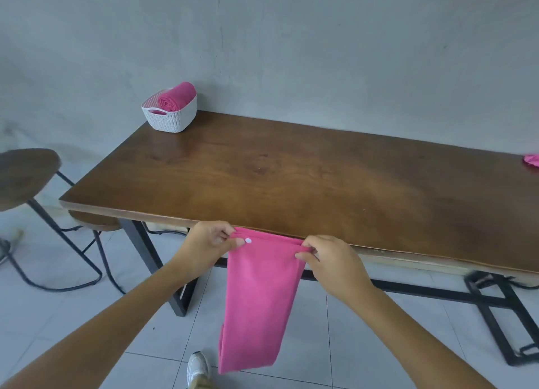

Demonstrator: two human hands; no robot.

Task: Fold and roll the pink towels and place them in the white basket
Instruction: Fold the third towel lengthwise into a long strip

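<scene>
A folded pink towel (259, 298) hangs in the air in front of the table's near edge, a small white button near its top left corner. My left hand (208, 241) pinches the top left corner and my right hand (326, 257) pinches the top right corner. The white basket (170, 116) stands at the far left corner of the wooden table (291, 178) and holds a rolled pink towel (175, 95). Another pink towel (531, 159) lies at the table's right end, cut off by the frame edge.
A dark round stool (24, 173) stands left of the table, a second one (93, 221) tucked under its left end. Black metal table legs (157, 266) stand on the white tiled floor. A white shoe (198, 369) shows below the towel. A grey wall is behind.
</scene>
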